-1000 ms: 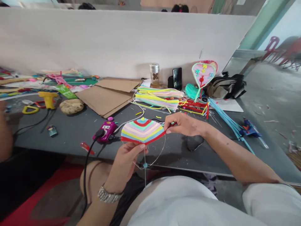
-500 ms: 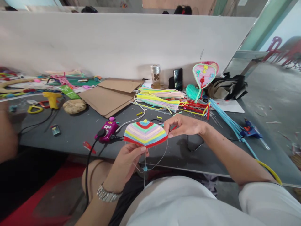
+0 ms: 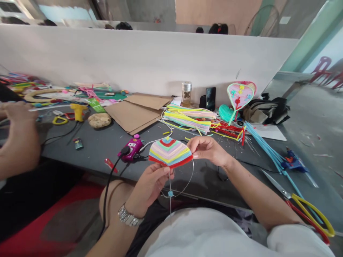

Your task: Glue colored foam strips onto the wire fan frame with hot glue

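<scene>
Both my hands hold a half-woven fan [image 3: 170, 152] of striped pastel pipe cleaners on a thin wire hoop, just above the front edge of the grey table [image 3: 107, 142]. My left hand [image 3: 150, 184] grips its lower edge from below, fingers closed, a metal watch on the wrist. My right hand [image 3: 207, 150] pinches the fan's right corner, where a red pipe cleaner ends. A blue bead [image 3: 170, 193] sits on the wire stem under the fan.
A purple glue gun [image 3: 131, 148] lies left of the fan, its cable hanging down. Pipe cleaner bundles [image 3: 189, 117], cardboard [image 3: 136, 112], a finished fan [image 3: 238, 96], blue sticks [image 3: 268, 150], scissors [image 3: 308, 207]. Another person's arm [image 3: 18, 139] works at the left.
The view has tilted up and shifted, so the fan and hands sit slightly right and lower. My right hand has drawn in closer to the fan's corner. Scissors have come into view.
</scene>
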The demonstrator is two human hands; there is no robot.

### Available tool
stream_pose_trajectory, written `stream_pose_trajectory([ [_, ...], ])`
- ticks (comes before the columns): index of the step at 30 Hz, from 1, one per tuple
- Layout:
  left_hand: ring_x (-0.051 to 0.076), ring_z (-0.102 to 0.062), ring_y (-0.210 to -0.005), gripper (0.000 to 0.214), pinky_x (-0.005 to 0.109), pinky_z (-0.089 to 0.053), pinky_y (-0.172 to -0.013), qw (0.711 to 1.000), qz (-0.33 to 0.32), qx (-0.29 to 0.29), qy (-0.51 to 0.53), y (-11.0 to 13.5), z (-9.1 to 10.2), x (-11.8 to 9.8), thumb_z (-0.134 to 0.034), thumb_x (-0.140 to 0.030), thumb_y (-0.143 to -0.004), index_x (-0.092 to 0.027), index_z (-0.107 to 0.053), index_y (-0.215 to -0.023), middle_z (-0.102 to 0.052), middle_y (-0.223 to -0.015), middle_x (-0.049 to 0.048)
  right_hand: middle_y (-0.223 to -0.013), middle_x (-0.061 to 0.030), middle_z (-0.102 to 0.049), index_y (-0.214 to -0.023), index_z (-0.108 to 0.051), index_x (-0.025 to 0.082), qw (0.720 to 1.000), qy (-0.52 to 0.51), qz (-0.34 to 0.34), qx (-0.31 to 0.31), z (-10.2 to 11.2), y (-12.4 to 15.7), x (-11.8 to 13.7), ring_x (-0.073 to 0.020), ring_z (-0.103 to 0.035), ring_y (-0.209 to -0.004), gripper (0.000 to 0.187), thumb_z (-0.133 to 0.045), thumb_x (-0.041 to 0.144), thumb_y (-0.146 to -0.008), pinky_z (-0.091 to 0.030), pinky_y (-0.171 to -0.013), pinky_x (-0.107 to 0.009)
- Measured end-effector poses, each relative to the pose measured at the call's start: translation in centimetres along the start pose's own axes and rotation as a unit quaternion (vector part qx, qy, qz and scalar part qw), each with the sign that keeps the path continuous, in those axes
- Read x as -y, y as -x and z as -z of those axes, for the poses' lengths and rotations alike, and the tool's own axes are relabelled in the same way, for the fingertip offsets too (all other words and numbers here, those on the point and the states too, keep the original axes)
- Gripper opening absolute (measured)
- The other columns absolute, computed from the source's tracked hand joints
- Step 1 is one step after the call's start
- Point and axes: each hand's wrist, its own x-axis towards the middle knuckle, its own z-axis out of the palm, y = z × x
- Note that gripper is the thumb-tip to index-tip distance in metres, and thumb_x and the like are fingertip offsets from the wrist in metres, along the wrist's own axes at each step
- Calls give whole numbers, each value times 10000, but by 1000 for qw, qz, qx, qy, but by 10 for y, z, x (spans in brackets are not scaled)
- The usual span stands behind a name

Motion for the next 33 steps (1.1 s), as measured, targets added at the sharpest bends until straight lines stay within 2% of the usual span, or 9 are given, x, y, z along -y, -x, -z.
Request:
stream_pose_trajectory([
  [2, 115, -630, -672, 226, 221, -530, -685, 1000, -12, -6, 12, -1, 1, -2, -905, -281, -665, -134, -741, -718, -699, -714, 33, -893, -28, -706, -812, -717, 213, 993, 68, 69, -62, -7, 2, -4, -176, -651, -872, 191, -838, 361, -805, -529, -850, -351],
  [5, 109, -616, -644, 252, 218, -516, -657, 999, -26, -18, 27, -1, -2, -5, -915, -290, -644, -133, -723, -691, -680, -689, 23, -987, -58, -705, -855, -737, 241, 954, 209, 152, -150, -16, 5, -7, -210, -655, -991, 117, -759, 354, -881, -509, -960, -420],
  [8, 106, -609, -630, 276, 229, -522, -665, 997, -37, -46, 43, 0, -8, -8, -935, -286, -604, -132, -716, -675, -683, -680, 21, -1006, -68, -701, -894, -745, 252, 909, 313, 184, -205, -24, 8, -9, -216, -658, -974, 84, -691, 308, -926, -515, -939, -433],
  [10, 107, -615, -632, 292, 235, -528, -675, 996, -46, -65, 51, 0, -12, -8, -946, -286, -579, -132, -714, -667, -689, -676, 20, -968, -66, -712, -911, -740, 246, 898, 329, 186, -225, -31, 9, -10, -206, -668, -910, 89, -664, 282, -940, -533, -871, -403],
  [13, 112, -634, -655, 298, 237, -535, -691, 993, -72, -80, 51, 2, -16, -8, -948, -292, -560, -135, -720, -670, -699, -686, 15, -962, -69, -725, -913, -739, 234, 900, 305, 167, -262, -40, 11, -14, -194, -676, -874, 92, -663, 278, -940, -542, -804, -358],
  [18, 117, -639, -664, 267, 247, -543, -713, 990, -102, -98, 30, 6, -22, -10, -917, -297, -581, -143, -723, -682, -694, -684, 8, -973, -65, -726, -937, -758, 240, 922, 204, 138, -299, -51, 10, -20, -190, -674, -886, 93, -695, 306, -923, -560, -780, -340],
  [22, 120, -639, -664, 264, 246, -541, -704, 988, -113, -105, 18, 6, -23, -9, -908, -303, -582, -144, -732, -698, -698, -694, 8, -929, -50, -734, -890, -747, 231, 936, 101, 93, -325, -54, 6, -16, -166, -655, -724, 146, -782, 366, -846, -584, -687, -333],
  [28, 115, -640, -665, 238, 239, -535, -708, 985, -129, -106, 35, 4, -24, -3, -906, -294, -601, -156, -733, -690, -706, -702, 2, -909, -54, -719, -806, -719, 225, 926, 72, 81, -362, -58, 6, -19, -195, -674, -827, 195, -823, 389, -798, -602, -711, -344],
  [33, 114, -639, -657, 260, 237, -534, -707, 983, -142, -113, 34, 5, -25, -1, -924, -308, -594, -156, -746, -708, -706, -702, -2, -856, -29, -691, -807, -711, 225, 915, 69, 93, -387, -61, 8, -27, -167, -635, -756, 191, -847, 356, -773, -567, -693, -323],
])
